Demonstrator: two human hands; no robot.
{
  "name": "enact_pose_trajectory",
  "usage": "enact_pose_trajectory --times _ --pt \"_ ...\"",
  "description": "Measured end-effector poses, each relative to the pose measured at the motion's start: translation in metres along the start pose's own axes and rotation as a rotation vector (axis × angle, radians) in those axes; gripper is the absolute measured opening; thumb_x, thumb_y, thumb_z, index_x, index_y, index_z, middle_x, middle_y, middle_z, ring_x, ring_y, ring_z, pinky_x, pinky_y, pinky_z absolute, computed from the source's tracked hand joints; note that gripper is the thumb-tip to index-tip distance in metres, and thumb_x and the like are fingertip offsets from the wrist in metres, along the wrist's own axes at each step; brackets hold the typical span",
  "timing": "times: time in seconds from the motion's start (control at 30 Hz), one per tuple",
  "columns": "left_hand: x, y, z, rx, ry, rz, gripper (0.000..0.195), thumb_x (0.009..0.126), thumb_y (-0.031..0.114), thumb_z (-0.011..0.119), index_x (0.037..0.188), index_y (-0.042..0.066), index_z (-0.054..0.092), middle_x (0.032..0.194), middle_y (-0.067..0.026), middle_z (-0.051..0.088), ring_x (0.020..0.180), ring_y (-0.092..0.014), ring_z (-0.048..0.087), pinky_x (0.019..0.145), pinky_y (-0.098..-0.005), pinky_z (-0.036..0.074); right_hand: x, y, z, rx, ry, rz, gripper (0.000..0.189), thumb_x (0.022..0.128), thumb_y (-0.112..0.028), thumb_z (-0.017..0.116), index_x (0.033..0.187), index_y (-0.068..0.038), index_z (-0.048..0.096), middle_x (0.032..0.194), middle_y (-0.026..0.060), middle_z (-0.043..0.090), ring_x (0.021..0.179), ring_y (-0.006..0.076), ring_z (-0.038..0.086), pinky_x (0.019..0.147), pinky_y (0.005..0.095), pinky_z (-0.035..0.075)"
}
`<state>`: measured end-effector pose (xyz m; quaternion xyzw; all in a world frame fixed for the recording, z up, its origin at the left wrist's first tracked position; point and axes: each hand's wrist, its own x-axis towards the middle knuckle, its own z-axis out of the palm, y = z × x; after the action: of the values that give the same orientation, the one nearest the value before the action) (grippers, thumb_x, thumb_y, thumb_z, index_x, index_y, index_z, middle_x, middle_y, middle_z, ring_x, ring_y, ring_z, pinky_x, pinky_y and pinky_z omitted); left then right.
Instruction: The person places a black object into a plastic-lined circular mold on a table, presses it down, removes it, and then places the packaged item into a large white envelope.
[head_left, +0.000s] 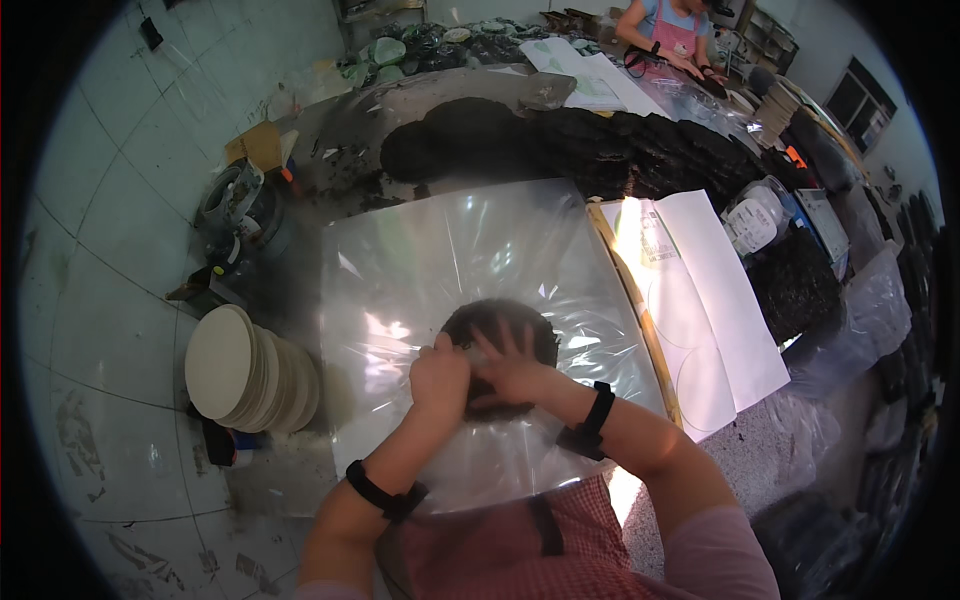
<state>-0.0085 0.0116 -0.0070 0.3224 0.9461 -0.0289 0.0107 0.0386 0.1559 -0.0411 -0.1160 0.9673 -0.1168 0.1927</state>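
Before me a round dark cake, apparently dried seaweed (541, 330), rests on a wrinkled, shiny sheet of clear plastic (420, 255). My right hand (510, 364) lies flat across the cake, its fingers spread. At the cake's left edge, my left hand (441, 375) is curled into a fist beside the right hand's thumb. Whether something thin is pinched in it cannot be made out. The cake's middle is partly covered by both hands. Black bands circle both wrists.
A stack of round cream boards (221, 364) stands left. Behind the plastic stretches a row of overlapping dark cakes (600, 146). Printed white sheets (720, 300) and a wooden strip (637, 307) lie right. Jars (754, 217) stand farther right. Another person (667, 37) works at the far end.
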Motion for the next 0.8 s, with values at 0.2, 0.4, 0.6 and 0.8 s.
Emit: enact_pose_trajectory --times 0.2,0.4,0.6,0.8 --pt "-0.022 -0.062 -0.039 -0.613 0.303 0.068 0.072 0.077 0.016 0.068 0.137 -0.002 0.033 0.109 -0.0174 0.056 0.095 -0.032 0.058 0.078 -0.0396 0.049 -0.001 0.003 -0.006 0.012 -0.031 -0.004 0.076 0.075 -0.069 0.055 0.141 -0.038 0.036 0.156 0.015 0.001 0.136 0.0543 -0.007 0.098 0.0762 -0.002" --pt "-0.129 -0.085 0.015 -0.769 -0.028 -0.401 0.089 0.08 0.013 0.067 0.146 0.001 0.009 0.102 -0.016 0.058 0.088 -0.027 0.059 0.074 -0.0387 0.047 0.011 0.002 0.01 -0.043 0.116 -0.01 0.078 0.074 -0.07 0.055 0.142 -0.042 0.031 0.155 0.0159 0.008 0.136 0.054 0.001 0.099 0.0744 0.003" --pt "-0.161 -0.117 -0.06 -2.114 0.235 -0.316 0.071 0.087 0.019 0.059 0.147 0.007 0.023 0.074 -0.0018 0.054 0.067 -0.014 0.054 0.059 -0.0285 0.045 0.006 0.008 0.012 0.047 0.091 0.061 0.057 0.084 -0.055 0.052 0.136 -0.039 0.038 0.154 0.0072 0.014 0.139 0.0482 -0.008 0.105 0.0674 -0.005" --pt "-0.166 -0.101 0.047 -0.968 0.203 -0.182 0.071 0.081 0.037 0.068 0.138 0.008 0.039 0.114 -0.0123 0.054 0.099 -0.024 0.055 0.086 -0.0367 0.047 0.021 0.01 0.018 -0.008 0.216 -0.036 0.074 0.074 -0.066 0.059 0.14 -0.042 0.035 0.154 0.0158 0.01 0.136 0.0552 0.002 0.101 0.0737 0.002"
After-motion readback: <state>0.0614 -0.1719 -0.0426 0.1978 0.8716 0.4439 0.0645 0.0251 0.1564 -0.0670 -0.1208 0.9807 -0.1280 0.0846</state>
